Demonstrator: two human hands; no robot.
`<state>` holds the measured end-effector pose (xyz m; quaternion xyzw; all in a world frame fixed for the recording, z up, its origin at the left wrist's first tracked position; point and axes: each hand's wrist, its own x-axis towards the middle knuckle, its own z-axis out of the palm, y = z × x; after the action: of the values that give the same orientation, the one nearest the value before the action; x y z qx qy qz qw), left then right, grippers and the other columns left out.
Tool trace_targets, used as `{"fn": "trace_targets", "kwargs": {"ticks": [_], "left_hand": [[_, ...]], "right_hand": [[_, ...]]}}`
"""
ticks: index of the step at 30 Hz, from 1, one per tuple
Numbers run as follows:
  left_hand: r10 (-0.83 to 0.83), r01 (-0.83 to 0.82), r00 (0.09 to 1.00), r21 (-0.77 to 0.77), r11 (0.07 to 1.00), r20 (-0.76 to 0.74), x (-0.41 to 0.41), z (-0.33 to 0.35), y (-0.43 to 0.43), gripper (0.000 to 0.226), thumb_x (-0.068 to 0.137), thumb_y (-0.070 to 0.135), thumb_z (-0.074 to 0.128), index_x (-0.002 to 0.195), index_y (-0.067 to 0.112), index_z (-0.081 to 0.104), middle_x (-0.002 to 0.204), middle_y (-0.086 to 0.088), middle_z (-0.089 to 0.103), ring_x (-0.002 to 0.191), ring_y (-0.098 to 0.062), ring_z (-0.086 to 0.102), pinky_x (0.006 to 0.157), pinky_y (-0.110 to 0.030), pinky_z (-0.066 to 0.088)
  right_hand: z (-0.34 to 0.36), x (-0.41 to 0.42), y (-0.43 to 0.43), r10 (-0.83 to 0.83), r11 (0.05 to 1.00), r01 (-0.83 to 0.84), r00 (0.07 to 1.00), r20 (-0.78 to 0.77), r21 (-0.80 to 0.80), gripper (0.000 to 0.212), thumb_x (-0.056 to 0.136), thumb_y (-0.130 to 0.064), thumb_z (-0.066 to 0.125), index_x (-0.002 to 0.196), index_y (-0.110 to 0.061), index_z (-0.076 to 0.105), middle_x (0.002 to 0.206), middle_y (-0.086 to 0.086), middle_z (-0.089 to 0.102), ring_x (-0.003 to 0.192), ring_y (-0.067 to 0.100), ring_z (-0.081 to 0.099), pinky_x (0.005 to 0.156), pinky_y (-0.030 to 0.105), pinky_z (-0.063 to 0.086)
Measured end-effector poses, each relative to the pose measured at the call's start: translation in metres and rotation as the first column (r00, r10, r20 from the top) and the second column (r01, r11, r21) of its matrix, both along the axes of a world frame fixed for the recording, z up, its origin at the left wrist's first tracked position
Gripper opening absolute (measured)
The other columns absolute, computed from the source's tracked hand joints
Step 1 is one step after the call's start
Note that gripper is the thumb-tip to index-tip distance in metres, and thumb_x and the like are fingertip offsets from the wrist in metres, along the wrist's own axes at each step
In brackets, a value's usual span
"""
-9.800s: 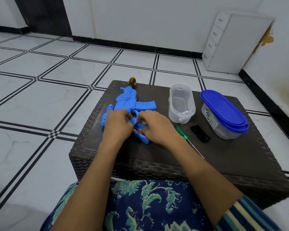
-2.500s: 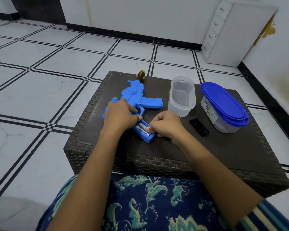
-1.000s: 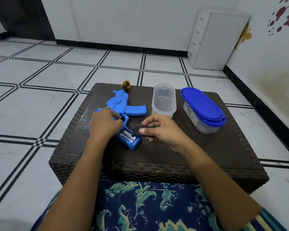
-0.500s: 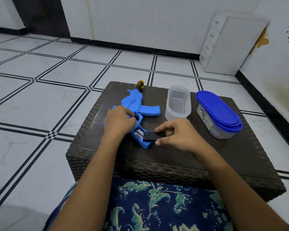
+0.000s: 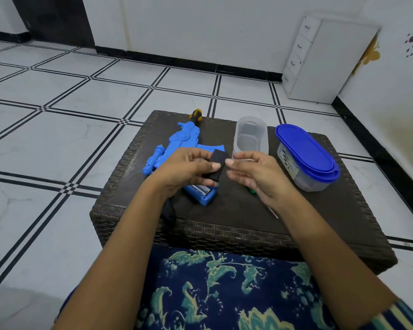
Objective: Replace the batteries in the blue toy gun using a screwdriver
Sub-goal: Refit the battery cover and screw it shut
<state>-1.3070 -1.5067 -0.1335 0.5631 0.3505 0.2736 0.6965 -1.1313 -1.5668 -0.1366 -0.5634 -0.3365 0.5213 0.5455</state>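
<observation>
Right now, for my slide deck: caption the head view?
Left hand pinches a flat black battery cover over the open battery compartment of the blue plastic toy gun.

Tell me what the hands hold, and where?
The left hand pinches the black battery cover by its left side; whether the right hand grips too cannot be told.

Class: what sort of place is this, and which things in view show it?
Probably a room in a home: white tiled floor, small white drawer unit by the wall, and a low wicker table.
</observation>
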Motion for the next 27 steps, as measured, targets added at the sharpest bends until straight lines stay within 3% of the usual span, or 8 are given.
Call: {"fn": "trace_targets", "kwargs": {"ticks": [3, 6, 9, 14, 17, 21, 25, 27], "left_hand": [[0.091, -0.091, 0.996, -0.056, 0.994, -0.011, 0.001, 0.0, 0.001, 0.014, 0.088, 0.002, 0.065, 0.081, 0.015, 0.063, 0.069, 0.0, 0.067, 0.055, -0.013, 0.065, 0.057, -0.025, 0.058], [0.172, -0.176, 0.98, -0.039, 0.984, -0.104, -0.001, -0.002, 0.006, 0.026, 0.085, 0.024, 0.072, 0.063, 0.023, 0.056, 0.065, 0.006, 0.06, 0.055, -0.011, 0.057, 0.054, -0.022, 0.045], [0.239, -0.24, 0.962, 0.008, 0.971, -0.134, -0.001, -0.006, 0.011, 0.023, 0.082, 0.026, 0.073, 0.066, 0.024, 0.057, 0.061, 0.011, 0.06, 0.054, -0.007, 0.054, 0.055, -0.023, 0.038], [0.257, -0.257, 0.966, -0.024, 0.966, -0.002, -0.005, -0.004, 0.012, 0.006, 0.084, 0.013, 0.071, 0.09, 0.011, 0.072, 0.073, -0.001, 0.072, 0.056, -0.008, 0.063, 0.053, -0.015, 0.048], [0.314, -0.312, 0.949, -0.045, 0.949, 0.041, -0.004, -0.006, 0.013, 0.006, 0.084, 0.007, 0.071, 0.089, 0.006, 0.072, 0.072, -0.006, 0.074, 0.057, -0.01, 0.068, 0.057, -0.014, 0.053], [0.391, -0.38, 0.918, -0.13, 0.916, 0.069, -0.003, -0.007, 0.016, 0.004, 0.083, 0.003, 0.071, 0.087, 0.0, 0.07, 0.069, -0.007, 0.074, 0.059, -0.013, 0.07, 0.056, -0.014, 0.054], [0.376, -0.382, 0.924, -0.162, 0.91, -0.069, -0.004, -0.006, 0.015, 0.004, 0.083, 0.004, 0.071, 0.085, 0.0, 0.069, 0.071, -0.009, 0.071, 0.055, -0.013, 0.069, 0.051, -0.015, 0.052], [0.389, -0.393, 0.899, 0.02, 0.919, -0.202, -0.006, -0.01, 0.016, 0.008, 0.084, 0.012, 0.071, 0.084, 0.004, 0.071, 0.075, -0.007, 0.071, 0.057, -0.013, 0.067, 0.053, -0.02, 0.051]], "right_hand": [[0.0, -0.017, -0.005, 0.158, 0.987, -0.155, 0.984, 0.086, -0.038, 0.027, 0.083, -0.012, 0.075, 0.105, -0.002, 0.063, 0.088, 0.014, 0.072, 0.078, 0.025, 0.072, 0.072, 0.035, 0.061], [-0.001, -0.029, -0.002, 0.103, 0.994, -0.104, 0.993, 0.052, 0.013, 0.027, 0.083, 0.0, 0.073, 0.106, 0.0, 0.058, 0.08, 0.012, 0.07, 0.072, 0.023, 0.071, 0.072, 0.037, 0.062], [-0.001, -0.027, 0.002, 0.074, 0.997, -0.073, 0.997, -0.017, 0.019, 0.019, 0.086, 0.003, 0.068, 0.105, 0.0, 0.063, 0.077, 0.008, 0.069, 0.068, 0.019, 0.068, 0.068, 0.034, 0.061], [0.002, -0.014, 0.002, 0.094, 0.995, -0.095, 0.994, 0.052, 0.015, 0.014, 0.088, -0.003, 0.068, 0.098, -0.011, 0.074, 0.073, -0.003, 0.071, 0.069, 0.008, 0.063, 0.06, 0.021, 0.052], [0.0, -0.01, 0.0, 0.012, 0.995, -0.042, 0.949, 0.315, 0.087, 0.043, 0.073, -0.01, 0.084, 0.114, -0.014, 0.07, 0.096, 0.0, 0.067, 0.076, 0.011, 0.064, 0.065, 0.024, 0.056], [-0.003, -0.008, -0.002, -0.053, 0.951, -0.188, 0.684, 0.728, 0.246, 0.05, 0.062, -0.014, 0.092, 0.108, -0.017, 0.073, 0.105, 0.002, 0.066, 0.072, 0.011, 0.062, 0.066, 0.02, 0.056], [-0.007, -0.009, -0.001, -0.088, 0.926, -0.231, 0.635, 0.767, 0.298, 0.032, 0.067, -0.018, 0.09, 0.096, -0.012, 0.079, 0.088, 0.003, 0.07, 0.069, 0.014, 0.063, 0.068, 0.025, 0.055], [-0.004, -0.006, -0.002, -0.037, 0.947, -0.21, 0.682, 0.731, 0.244, 0.029, 0.067, -0.021, 0.09, 0.093, -0.014, 0.08, 0.084, -0.001, 0.073, 0.072, 0.015, 0.065, 0.069, 0.026, 0.052]]}}
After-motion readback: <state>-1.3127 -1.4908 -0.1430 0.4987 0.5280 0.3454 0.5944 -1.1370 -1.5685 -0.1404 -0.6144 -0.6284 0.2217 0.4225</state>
